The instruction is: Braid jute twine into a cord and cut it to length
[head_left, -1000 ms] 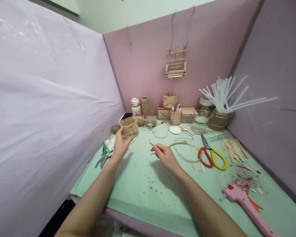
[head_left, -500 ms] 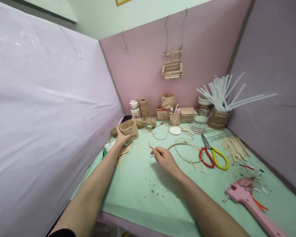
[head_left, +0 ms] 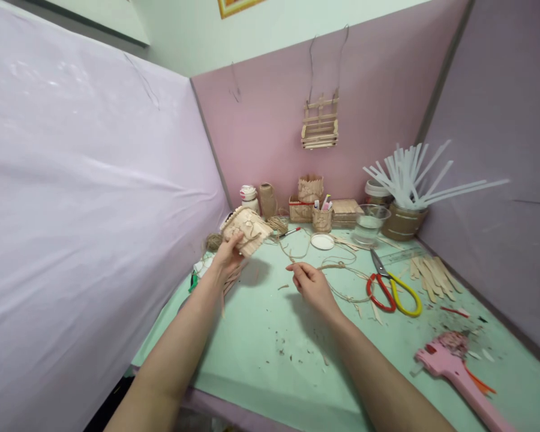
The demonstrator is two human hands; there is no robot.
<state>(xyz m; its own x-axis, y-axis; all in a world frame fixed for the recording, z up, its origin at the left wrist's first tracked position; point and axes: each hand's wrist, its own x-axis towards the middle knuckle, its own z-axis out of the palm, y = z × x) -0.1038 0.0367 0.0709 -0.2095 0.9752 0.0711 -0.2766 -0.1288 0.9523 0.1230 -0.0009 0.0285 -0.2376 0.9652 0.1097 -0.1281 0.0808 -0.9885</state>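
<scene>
My left hand (head_left: 230,257) grips a small craft-stick basket (head_left: 247,231), raised and tipped so its decorated side and scalloped rim show. Its thumb lies across the side; the other fingers are mostly hidden. Over the middle of the table, my right hand (head_left: 312,285) is closed in a pinch on a twine cord (head_left: 330,266). The cord's thicker stretch runs out behind the hand to the right, and a short end shows above the fingertips. Loose loops of thinner twine (head_left: 348,294) lie on the table to the right of that hand.
Scissors (head_left: 382,276) lie right of the twine, with a pink glue gun (head_left: 450,360) nearer the front. Wooden sticks (head_left: 434,277) are at the right. At the back are a clear water cup (head_left: 369,225), a pen holder (head_left: 322,217) and a pot of white glue sticks (head_left: 402,222).
The basket has been lifted from the table and tilted in my left hand. My right hand has shifted slightly to the right, still pinching the cord. The view has moved a little.
</scene>
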